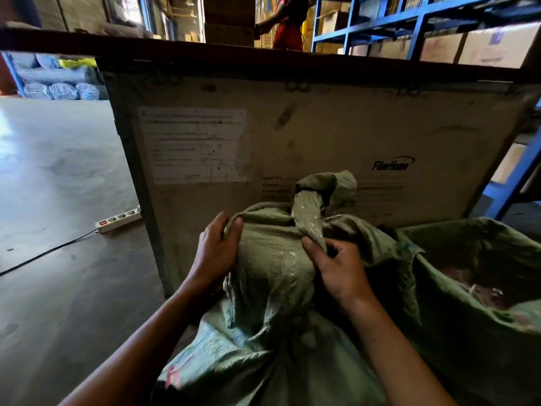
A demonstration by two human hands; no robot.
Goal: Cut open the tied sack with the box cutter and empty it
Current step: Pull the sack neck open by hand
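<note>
The green woven sack point(272, 276) stands upright in front of the person, leaning close to a large board crate point(292, 136) marked FiberHome, with its gathered neck point(307, 212) twisted into a tied tuft that rises just above both hands and tips a little to the right. The left hand point(215, 250) grips a fold of cloth on the sack's left shoulder, thumb on the near side and fingers curled behind the fabric. The right hand point(341, 268) pinches the base of the neck, thumb pressed against the twisted cloth and fingers bent round it from the right. No box cutter shows in either hand or anywhere in view, so the cut looks not yet begun; this reads as steadying and feeling out the knot. What matters for the next move is that the neck's long axis runs up and away from the hands, with the tie just above the right thumb, so the right hand is the nearer one and a blade would have to cross the neck close to those fingers, which is the risk to watch. A second open green sack point(483, 259) sits just beside on the right, something pinkish inside, likely where the contents go. A power strip point(118, 221) lies on the concrete floor point(58, 200) to the left, well apart.
</note>
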